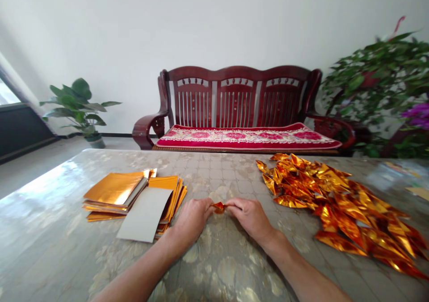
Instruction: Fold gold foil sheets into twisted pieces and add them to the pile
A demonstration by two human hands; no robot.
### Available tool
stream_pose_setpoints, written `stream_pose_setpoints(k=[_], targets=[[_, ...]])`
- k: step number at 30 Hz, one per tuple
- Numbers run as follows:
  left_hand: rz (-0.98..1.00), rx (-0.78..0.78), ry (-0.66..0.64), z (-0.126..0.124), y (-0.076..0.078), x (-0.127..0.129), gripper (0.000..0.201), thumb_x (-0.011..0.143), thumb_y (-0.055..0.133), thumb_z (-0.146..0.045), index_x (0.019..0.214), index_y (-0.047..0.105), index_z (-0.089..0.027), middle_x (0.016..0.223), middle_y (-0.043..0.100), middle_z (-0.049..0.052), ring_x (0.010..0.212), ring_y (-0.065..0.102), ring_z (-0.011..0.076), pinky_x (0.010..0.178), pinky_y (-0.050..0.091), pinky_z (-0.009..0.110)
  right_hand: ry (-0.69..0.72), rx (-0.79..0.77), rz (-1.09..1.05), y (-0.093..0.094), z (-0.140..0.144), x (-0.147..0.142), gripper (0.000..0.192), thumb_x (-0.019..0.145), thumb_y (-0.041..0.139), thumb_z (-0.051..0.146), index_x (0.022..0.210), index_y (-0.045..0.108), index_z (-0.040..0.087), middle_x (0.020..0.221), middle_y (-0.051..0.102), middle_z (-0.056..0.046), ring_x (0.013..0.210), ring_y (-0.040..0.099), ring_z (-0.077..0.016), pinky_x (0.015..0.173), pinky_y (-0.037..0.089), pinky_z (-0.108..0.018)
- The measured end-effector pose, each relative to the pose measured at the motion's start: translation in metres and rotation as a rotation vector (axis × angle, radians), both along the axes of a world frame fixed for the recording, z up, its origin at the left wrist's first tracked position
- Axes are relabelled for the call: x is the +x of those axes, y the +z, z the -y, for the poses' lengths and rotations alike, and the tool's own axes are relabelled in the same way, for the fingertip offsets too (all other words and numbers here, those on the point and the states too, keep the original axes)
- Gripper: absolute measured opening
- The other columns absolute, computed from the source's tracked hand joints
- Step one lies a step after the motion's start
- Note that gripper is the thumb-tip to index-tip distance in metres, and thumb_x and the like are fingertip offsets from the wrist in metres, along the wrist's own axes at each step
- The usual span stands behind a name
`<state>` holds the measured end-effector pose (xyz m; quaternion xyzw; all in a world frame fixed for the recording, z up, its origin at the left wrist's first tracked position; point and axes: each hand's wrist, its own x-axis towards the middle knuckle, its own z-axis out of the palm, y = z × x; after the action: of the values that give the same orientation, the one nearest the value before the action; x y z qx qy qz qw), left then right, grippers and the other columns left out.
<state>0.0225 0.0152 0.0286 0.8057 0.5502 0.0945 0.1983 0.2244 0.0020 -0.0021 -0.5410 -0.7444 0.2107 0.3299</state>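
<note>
Between my two hands is a small piece of folded gold foil paper [219, 207], pinched at both ends just above the table. My left hand [194, 213] grips its left tip, fingers closed. On the other tip, my right hand [250, 213] is closed in a pinch. Left of my left hand lie stacks of flat gold foil paper [114, 188], with a grey-backed sheet [145, 215] face down on top of the nearer stack. A spread heap of folded gold foil ingots [321, 186] lies to the right of my right hand.
The table [221, 266] has a patterned, shiny cover. At its right edge lies a clear plastic bag [395, 174]. Beyond the table stands a dark red wooden bench [236, 76] with a red floral cushion [248, 136]. Potted plants [78, 107] flank it.
</note>
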Motion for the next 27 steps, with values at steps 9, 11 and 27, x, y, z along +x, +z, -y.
stream_pose_setpoints(k=[9,11,27], targets=[[0.108,0.216,-0.033,0.004,-0.025,-0.002,0.029,0.099,0.043,-0.031,0.087,0.068,-0.022,0.082,0.073,0.005,0.076,0.067,0.0173,0.065,0.037,0.024,0.036,-0.085,0.08,0.005,0.003,-0.004,0.024,0.086,0.054,0.022,0.092,0.077,0.027,0.08,0.077,0.001,0.072,0.069,-0.0166,0.064,0.045,-0.023],[0.098,0.269,-0.041,0.004,-0.028,-0.002,0.027,0.1,0.042,-0.03,0.092,0.067,-0.023,0.086,0.074,0.005,0.079,0.067,0.0175,0.066,0.038,0.023,0.035,-0.092,0.122,0.008,0.004,-0.005,0.023,0.087,0.053,0.022,0.084,0.076,0.026,0.069,0.074,0.001,0.064,0.067,-0.0155,0.057,0.041,-0.022],[-0.091,0.339,-0.048,0.003,-0.028,-0.005,0.028,0.1,0.04,-0.03,0.094,0.067,-0.024,0.085,0.073,0.005,0.081,0.068,0.0176,0.067,0.04,0.023,0.219,0.073,0.335,0.02,0.001,0.005,0.024,0.097,0.051,0.03,0.107,0.073,0.028,0.098,0.076,-0.002,0.092,0.068,-0.018,0.082,0.047,-0.026]])
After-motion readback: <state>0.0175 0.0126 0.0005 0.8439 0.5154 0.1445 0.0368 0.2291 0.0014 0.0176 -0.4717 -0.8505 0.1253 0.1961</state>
